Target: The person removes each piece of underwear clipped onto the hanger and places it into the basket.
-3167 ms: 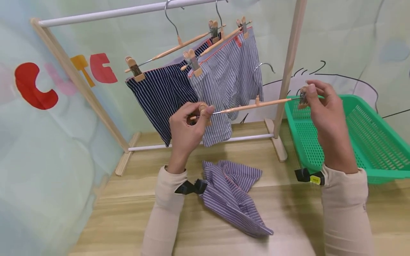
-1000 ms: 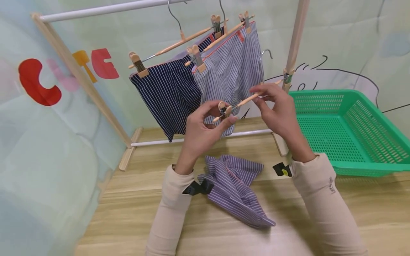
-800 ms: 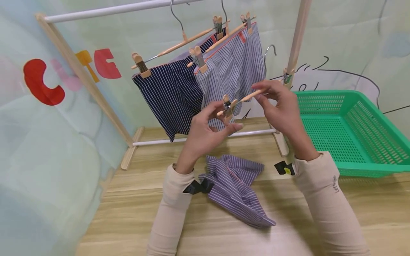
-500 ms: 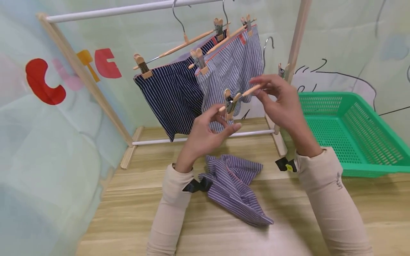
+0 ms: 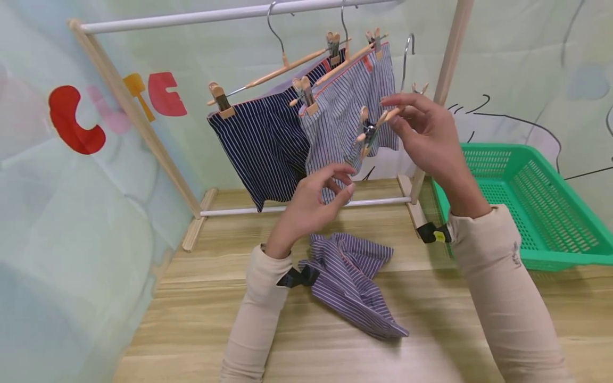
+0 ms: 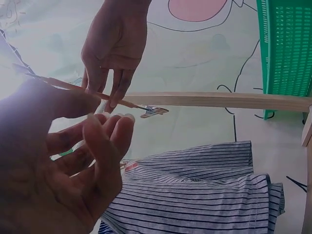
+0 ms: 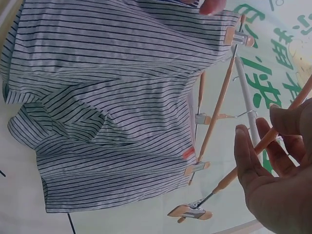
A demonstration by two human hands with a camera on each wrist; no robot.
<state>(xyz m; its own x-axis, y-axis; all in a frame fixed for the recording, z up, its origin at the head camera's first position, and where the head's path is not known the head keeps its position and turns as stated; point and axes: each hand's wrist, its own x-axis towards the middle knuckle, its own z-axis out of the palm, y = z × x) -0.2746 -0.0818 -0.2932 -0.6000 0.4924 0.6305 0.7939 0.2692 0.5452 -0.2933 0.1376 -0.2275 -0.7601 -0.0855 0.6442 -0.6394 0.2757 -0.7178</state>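
My right hand (image 5: 426, 138) pinches the wooden bar of a clip hanger (image 7: 226, 180), which carries no garment. The hanger's metal hook (image 5: 407, 56) points up beside the rack's right post, and its near clip (image 5: 369, 130) overlaps the light striped shorts (image 5: 330, 122) in the head view. My left hand (image 5: 311, 202) is below that clip, fingers loosely bent and holding nothing. Dark striped shorts (image 5: 263, 143) hang behind the light pair, both clipped to hangers on the rack. A crumpled purple striped garment (image 5: 349, 282) lies on the table under my hands.
A wooden rack with a white top rod (image 5: 191, 21) stands at the back, its right post (image 5: 452, 58) behind my right hand. A green basket (image 5: 551, 259) sits on the right of the wooden table (image 5: 201, 319). A painted cloth backdrop (image 5: 96, 213) hangs behind.
My right hand has shifted from the far clip to the hanger's bar. My left hand has let go of the near clip. The hanger has risen toward the rod, its hook now higher.
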